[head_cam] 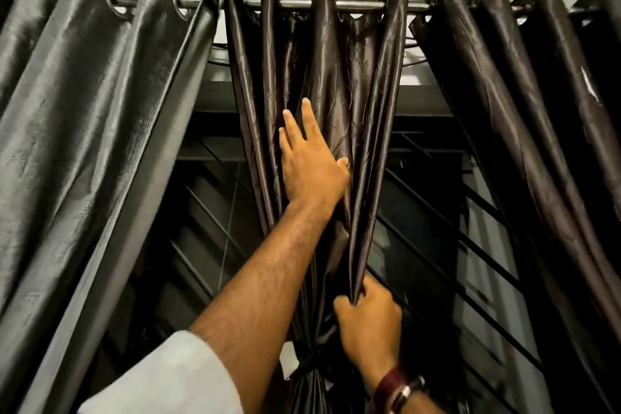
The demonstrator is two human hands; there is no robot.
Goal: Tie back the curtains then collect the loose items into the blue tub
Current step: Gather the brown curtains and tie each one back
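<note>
- Your left hand (311, 165) is reaching up, fingers straight, pressing flat on the middle curtain (339, 77).
- Your right hand (368, 323) is gripping its gathered folds, just above the knot (311, 368).

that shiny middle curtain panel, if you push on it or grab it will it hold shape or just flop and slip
Likely floppy: the middle curtain hangs in soft folds and bunches under the right hand gripping its edge. Probably a bit slippery, given the satin sheen. It should yield where the left hand presses it with straight fingers, and swing from the rod.
</note>
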